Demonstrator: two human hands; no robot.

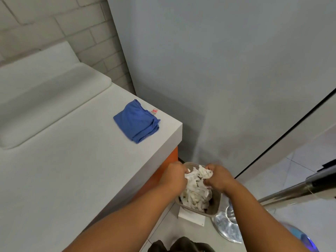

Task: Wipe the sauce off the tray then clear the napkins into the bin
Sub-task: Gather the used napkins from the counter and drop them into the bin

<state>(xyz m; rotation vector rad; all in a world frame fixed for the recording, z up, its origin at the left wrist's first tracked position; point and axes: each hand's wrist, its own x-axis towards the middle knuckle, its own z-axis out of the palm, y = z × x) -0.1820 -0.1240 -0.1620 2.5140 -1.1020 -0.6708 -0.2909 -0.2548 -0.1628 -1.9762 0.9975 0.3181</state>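
- Both bare forearms reach forward from the bottom edge of the view, over a patch of dark clothing (181,245) at the very bottom.
- On the left, the left hand (173,176) is curled into a fist, its fingers closed on the left side of a wad of white napkins (197,180).
- Opposite it, the right hand (217,179) is curled the same way, its fingers pinching the right side of the wad; the fingertips are buried in the paper.
- Held between the two hands, the napkins hang down into a small grey-brown bin (214,208), which already looks full of crumpled white paper with a few dark spots.
- That bin stands on the floor just beside the orange side of the white counter (72,170), below its corner.
- One flat white sheet of paper (190,216) lies on the floor, partly under the bin's near edge.
- Near the counter's corner lies a folded blue cloth (136,121) with a small red tag.
- At the right, a shiny metal pole (283,194) slants down to a round silver base (227,226) on the floor near the bin.
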